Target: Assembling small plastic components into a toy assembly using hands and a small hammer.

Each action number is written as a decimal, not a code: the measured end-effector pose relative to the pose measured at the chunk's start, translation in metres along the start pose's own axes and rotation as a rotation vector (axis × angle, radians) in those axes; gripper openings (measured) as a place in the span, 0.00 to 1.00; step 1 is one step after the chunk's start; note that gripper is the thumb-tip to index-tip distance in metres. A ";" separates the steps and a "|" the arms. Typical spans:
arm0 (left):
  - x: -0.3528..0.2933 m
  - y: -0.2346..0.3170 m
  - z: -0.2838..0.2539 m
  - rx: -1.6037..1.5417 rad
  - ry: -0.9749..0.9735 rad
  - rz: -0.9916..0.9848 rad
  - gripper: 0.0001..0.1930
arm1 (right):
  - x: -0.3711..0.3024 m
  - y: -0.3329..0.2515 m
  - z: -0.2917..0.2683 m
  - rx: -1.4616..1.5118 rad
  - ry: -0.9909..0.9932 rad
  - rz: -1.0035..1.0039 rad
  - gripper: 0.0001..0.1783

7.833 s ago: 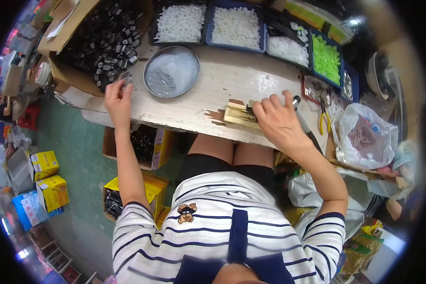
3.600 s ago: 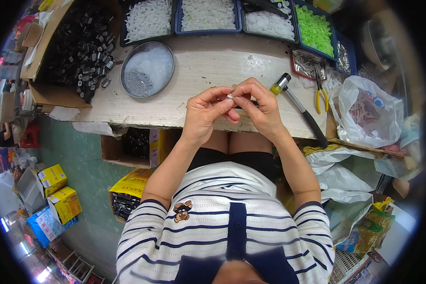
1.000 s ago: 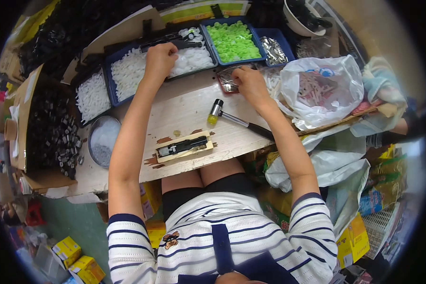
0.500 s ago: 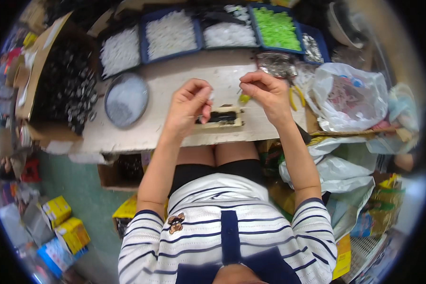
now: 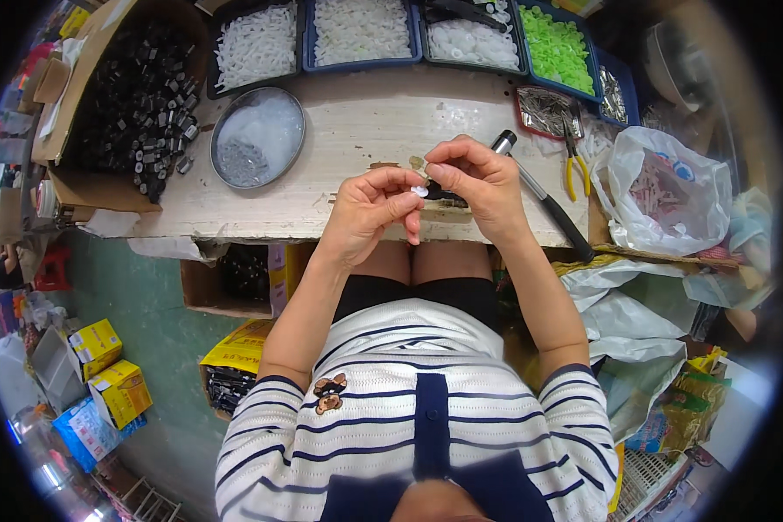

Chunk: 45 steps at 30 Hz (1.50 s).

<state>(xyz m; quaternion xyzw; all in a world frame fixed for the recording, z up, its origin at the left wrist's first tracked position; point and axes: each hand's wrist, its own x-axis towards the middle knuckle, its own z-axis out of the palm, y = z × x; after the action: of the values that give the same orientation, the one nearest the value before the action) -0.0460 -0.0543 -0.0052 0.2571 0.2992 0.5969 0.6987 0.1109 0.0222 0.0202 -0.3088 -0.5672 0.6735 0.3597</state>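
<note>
Above the near part of the table, my two hands almost meet at the fingertips. My left hand (image 5: 376, 210) pinches a small white round plastic piece (image 5: 420, 190) between thumb and fingers. My right hand (image 5: 483, 187) is closed in a pinch just beside it; what its fingertips hold is too small to make out. A small yellowish piece (image 5: 418, 163) shows at the right fingertips; I cannot tell whether it is held. Under the hands lies a pale block with a black middle (image 5: 448, 209), mostly hidden.
A hammer (image 5: 548, 204) and yellow-handled pliers (image 5: 574, 170) lie right of my hands. A round dish (image 5: 299, 129) and a carton of black parts (image 5: 87, 83) stand left. Trays, one with green pieces (image 5: 555, 48), line the back. A white plastic bag (image 5: 622, 165) stands right.
My hands have come together from being apart, the left one moving right and the right one slightly left. The view has shifted, and the hammer now shows beside my right hand.
</note>
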 end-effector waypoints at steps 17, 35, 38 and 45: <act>-0.002 -0.006 -0.003 0.168 0.056 0.121 0.09 | 0.001 -0.007 -0.001 -0.426 0.001 -0.325 0.05; 0.003 -0.005 0.000 0.207 0.139 0.128 0.05 | 0.003 -0.009 -0.002 -0.858 -0.040 -0.656 0.08; 0.005 -0.005 0.003 0.209 0.179 0.130 0.05 | -0.003 -0.007 -0.003 -0.876 -0.085 -0.622 0.07; 0.006 0.006 -0.002 0.821 0.227 0.381 0.09 | -0.003 0.011 -0.010 -1.002 -0.021 -0.675 0.06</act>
<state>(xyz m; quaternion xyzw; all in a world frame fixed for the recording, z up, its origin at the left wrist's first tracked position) -0.0508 -0.0479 -0.0027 0.4957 0.5327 0.5713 0.3797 0.1197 0.0239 0.0076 -0.2370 -0.8856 0.1759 0.3585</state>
